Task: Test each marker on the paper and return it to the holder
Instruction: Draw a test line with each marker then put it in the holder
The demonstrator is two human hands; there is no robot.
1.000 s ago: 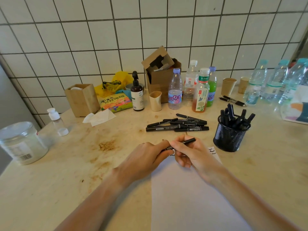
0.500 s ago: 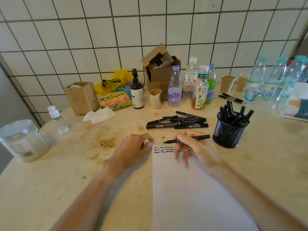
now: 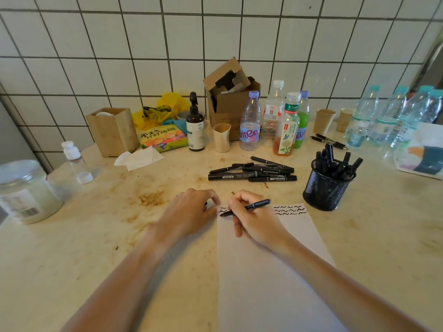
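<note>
The right hand (image 3: 254,219) pinches a black marker (image 3: 245,207) between thumb and curled fingers, the tip pointing toward nine o'clock and resting at the top left corner of the paper (image 3: 271,271). The left hand (image 3: 191,213) rests at nine o'clock of that tip, its fingers curled under against the paper's top left corner; something small and dark shows at its fingertips, but whether it is held cannot be told. Wavy black test lines (image 3: 290,210) run along the paper's top edge, partly hidden by the right hand.

At two o'clock from the hands stands a black mesh holder (image 3: 326,190), upright on the bench (image 3: 96,248) just beside the paper's top right corner, with a bunch of black markers sticking out of it. At twelve o'clock a loose pile of markers (image 3: 251,172) lies flat on the bench, well apart from the holder.

Behind the pile stand several drink bottles (image 3: 285,125), an open cardboard box (image 3: 230,99), a dark pump bottle (image 3: 195,125) and a small cup (image 3: 221,137). At ten o'clock sit a wooden box (image 3: 112,130) and a crumpled tissue (image 3: 137,158); at nine o'clock, a clear plastic jar (image 3: 26,190).
</note>
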